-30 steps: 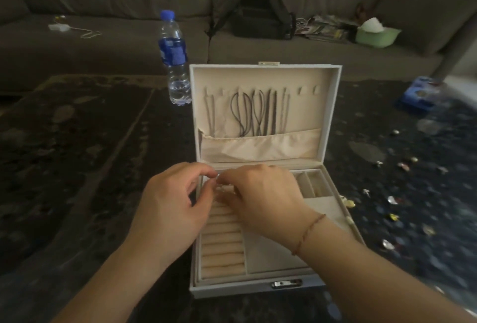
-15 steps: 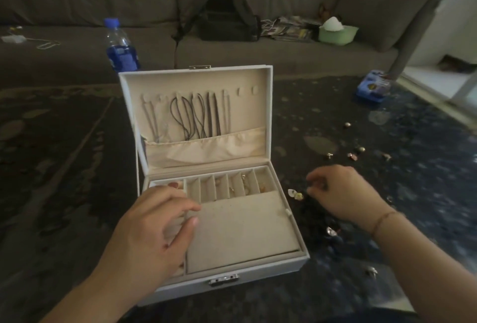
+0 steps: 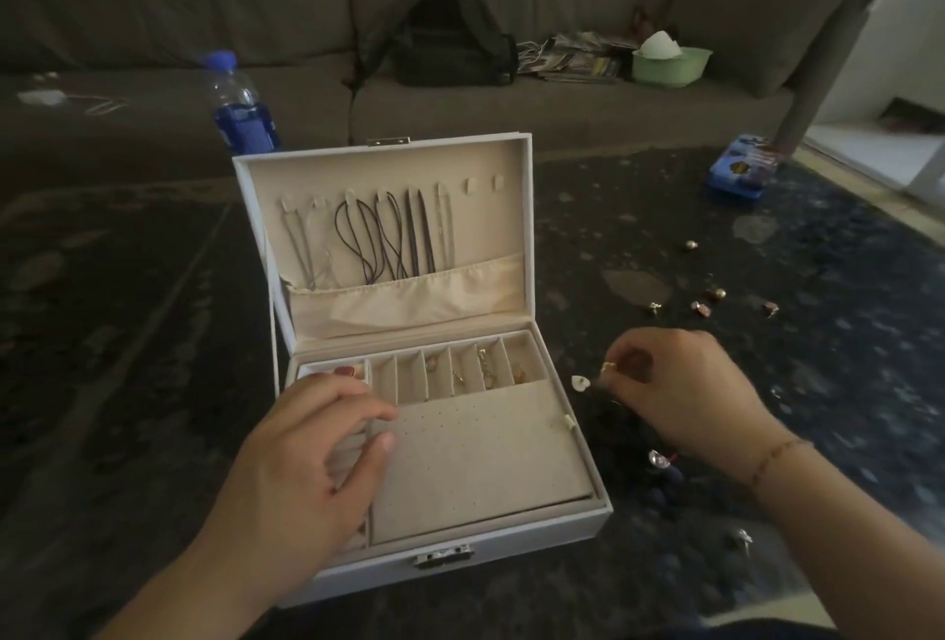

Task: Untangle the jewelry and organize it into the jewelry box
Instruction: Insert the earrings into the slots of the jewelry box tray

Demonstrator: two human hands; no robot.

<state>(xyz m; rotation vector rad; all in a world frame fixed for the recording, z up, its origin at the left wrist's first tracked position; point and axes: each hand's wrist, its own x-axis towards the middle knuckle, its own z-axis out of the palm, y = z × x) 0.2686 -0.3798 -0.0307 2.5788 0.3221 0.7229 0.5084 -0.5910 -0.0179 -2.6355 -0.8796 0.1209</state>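
A white jewelry box (image 3: 511, 545) stands open on the dark table, cream inside. Several cords and chains (image 3: 381, 240) hang from hooks in its lid. Small gold pieces (image 3: 486, 371) lie in the narrow back compartments. My left hand (image 3: 307, 460) rests on the ring rolls at the box's left side, fingers loosely bent, holding nothing. My right hand (image 3: 685, 396) is just right of the box over the table and pinches a small gold ring (image 3: 608, 367) between thumb and fingertips. A white earring (image 3: 580, 382) lies beside it.
Loose earrings and small pieces (image 3: 708, 304) are scattered on the table to the right, some near my right wrist (image 3: 659, 459). A water bottle (image 3: 240, 108) stands behind the box. A blue tin (image 3: 739, 169) sits far right. A sofa with a black backpack (image 3: 450, 41) lies beyond.
My right hand left the box, moved right to the table and picked up a small gold ring. My left hand stayed on the box's left side. The view shifted right.
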